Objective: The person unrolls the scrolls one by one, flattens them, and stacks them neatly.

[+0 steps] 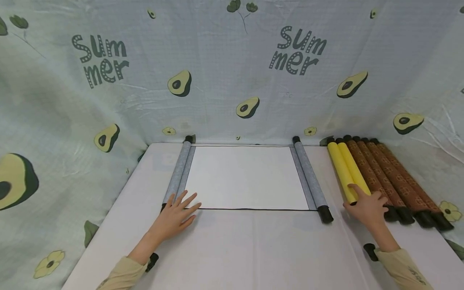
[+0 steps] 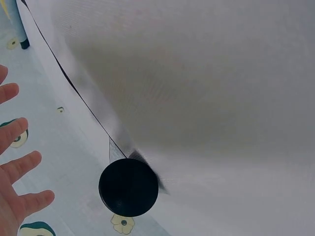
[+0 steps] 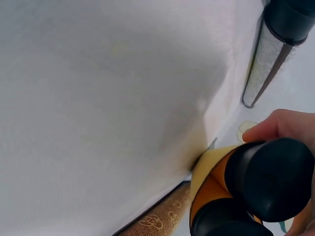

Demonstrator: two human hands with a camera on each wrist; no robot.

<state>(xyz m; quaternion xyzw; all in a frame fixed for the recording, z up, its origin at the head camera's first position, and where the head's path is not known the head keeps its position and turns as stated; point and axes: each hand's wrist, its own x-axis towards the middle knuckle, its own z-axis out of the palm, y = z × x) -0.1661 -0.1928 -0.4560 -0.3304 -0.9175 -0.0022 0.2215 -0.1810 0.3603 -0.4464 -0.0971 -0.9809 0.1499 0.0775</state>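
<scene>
A white scroll (image 1: 248, 177) lies unrolled between a grey left roller (image 1: 177, 173) and a grey right roller (image 1: 311, 177), both with black end knobs. My left hand (image 1: 173, 217) spreads its fingers by the left roller's near end; in the left wrist view those fingers (image 2: 19, 130) stand apart from a black end knob (image 2: 128, 188). My right hand (image 1: 367, 207) grips the near end of a yellow scroll (image 1: 340, 171), rolled up on two rods. In the right wrist view, the yellow scroll (image 3: 206, 169) shows two black knobs, with the thumb (image 3: 266, 129) alongside.
Several brown patterned scrolls (image 1: 396, 173) lie side by side to the right of the yellow one. All rest on a white-covered table (image 1: 232, 249). Behind and at the sides hangs a pale cloth (image 1: 217, 52) printed with avocados and lettering.
</scene>
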